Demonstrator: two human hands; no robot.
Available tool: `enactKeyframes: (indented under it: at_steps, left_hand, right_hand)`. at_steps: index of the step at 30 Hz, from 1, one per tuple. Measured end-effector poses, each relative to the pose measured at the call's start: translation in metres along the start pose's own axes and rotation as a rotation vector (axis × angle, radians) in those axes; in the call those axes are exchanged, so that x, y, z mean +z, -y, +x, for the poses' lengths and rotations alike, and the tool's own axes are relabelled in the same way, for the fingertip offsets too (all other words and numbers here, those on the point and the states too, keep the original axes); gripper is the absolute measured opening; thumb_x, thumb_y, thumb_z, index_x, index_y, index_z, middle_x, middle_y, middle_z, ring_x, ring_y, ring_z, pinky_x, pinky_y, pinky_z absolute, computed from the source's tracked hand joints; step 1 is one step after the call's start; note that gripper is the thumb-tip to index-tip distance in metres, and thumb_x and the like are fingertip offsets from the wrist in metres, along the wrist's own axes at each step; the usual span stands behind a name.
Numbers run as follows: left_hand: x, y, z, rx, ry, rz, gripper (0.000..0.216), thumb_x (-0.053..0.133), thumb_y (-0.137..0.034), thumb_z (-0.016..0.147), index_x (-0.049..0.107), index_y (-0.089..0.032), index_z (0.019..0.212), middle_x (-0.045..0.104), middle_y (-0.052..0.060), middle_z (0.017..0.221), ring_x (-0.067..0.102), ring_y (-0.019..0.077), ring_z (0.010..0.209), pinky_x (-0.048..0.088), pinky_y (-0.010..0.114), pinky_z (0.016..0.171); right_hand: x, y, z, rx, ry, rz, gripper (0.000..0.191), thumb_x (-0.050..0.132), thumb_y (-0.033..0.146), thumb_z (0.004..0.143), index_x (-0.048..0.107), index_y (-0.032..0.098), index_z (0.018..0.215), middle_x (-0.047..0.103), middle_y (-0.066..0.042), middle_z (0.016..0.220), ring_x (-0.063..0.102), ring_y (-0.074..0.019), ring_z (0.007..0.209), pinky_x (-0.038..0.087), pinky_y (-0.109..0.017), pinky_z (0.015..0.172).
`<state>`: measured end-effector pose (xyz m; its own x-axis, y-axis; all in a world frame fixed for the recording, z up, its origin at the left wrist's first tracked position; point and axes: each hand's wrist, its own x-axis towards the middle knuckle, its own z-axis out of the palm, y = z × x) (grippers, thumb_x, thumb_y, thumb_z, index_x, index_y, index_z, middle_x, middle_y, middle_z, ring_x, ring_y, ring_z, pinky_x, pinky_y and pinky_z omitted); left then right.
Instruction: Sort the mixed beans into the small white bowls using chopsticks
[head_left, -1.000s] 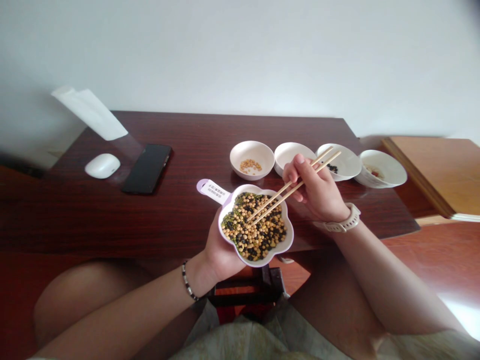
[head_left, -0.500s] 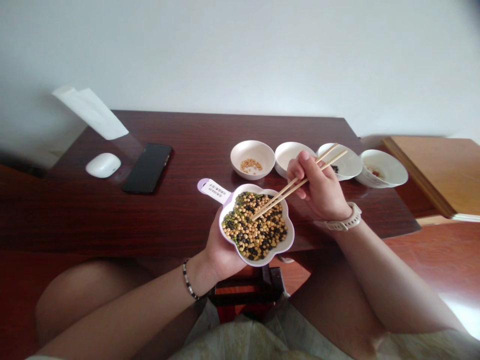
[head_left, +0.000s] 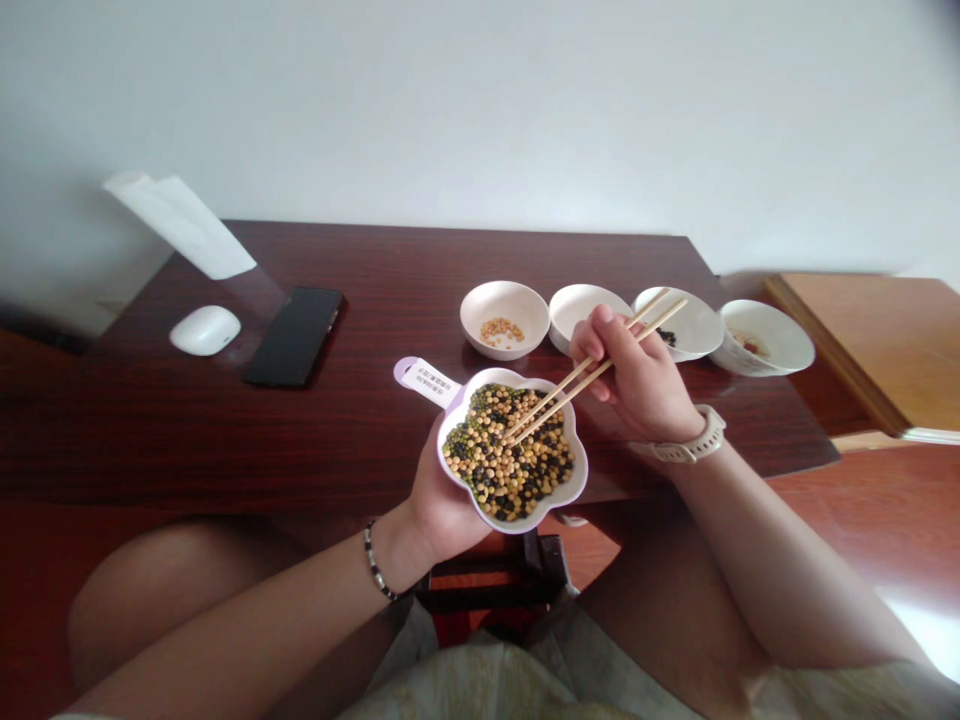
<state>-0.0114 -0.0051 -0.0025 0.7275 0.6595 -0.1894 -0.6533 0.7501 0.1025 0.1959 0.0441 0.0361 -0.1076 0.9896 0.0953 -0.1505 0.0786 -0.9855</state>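
My left hand (head_left: 439, 500) cups a white flower-shaped dish (head_left: 571, 488) from below; it is full of mixed yellow, green and black beans (head_left: 506, 455). My right hand (head_left: 637, 380) is closed round a pair of wooden chopsticks (head_left: 577, 385), whose tips rest among the beans near the dish's middle. Behind the dish stand several small white bowls: one with yellow beans (head_left: 504, 318), one looking empty (head_left: 585, 305), one with a few black beans (head_left: 686, 325), one with reddish bits (head_left: 761, 338).
The dark wooden table (head_left: 390, 260) also carries a black phone (head_left: 295, 335), a white mouse (head_left: 205, 330) and a white paper packet (head_left: 184, 225) at the far left. A lighter wooden surface (head_left: 870, 340) adjoins at the right. My knees sit below the front edge.
The chopstick tips shifted slightly within the beans, lifting a little then dipping back. The dish and my left hand stayed still.
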Motion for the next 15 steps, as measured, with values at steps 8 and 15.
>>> enactKeyframes:
  at_steps: [8, 15]
  left_hand:
    - [-0.0017, 0.0000, -0.0005, -0.012, 0.023, -0.019, 0.054, 0.045, -0.056, 0.094, 0.064, -0.021, 0.131, 0.070, 0.010, 0.128, 0.064, 0.0318, 0.121, 0.042, 0.053, 0.111]
    - [-0.0012, -0.0001, -0.0013, -0.004, 0.039, -0.034, 0.053, 0.045, -0.055, 0.095, 0.064, -0.022, 0.131, 0.068, 0.010, 0.131, 0.063, 0.0328, 0.124, 0.041, 0.055, 0.112]
  right_hand:
    - [-0.0009, 0.0000, 0.0031, -0.004, -0.050, 0.045, 0.058, 0.076, 0.068, 0.094, 0.049, 0.022, 0.070, 0.046, 0.003, 0.063, 0.032, -0.0066, 0.042, 0.015, -0.027, 0.037]
    - [-0.0011, 0.0033, 0.0065, -0.058, -0.167, 0.090, 0.062, 0.078, 0.069, 0.091, 0.043, 0.023, 0.069, 0.040, 0.004, 0.064, 0.029, -0.0065, 0.044, 0.020, -0.027, 0.036]
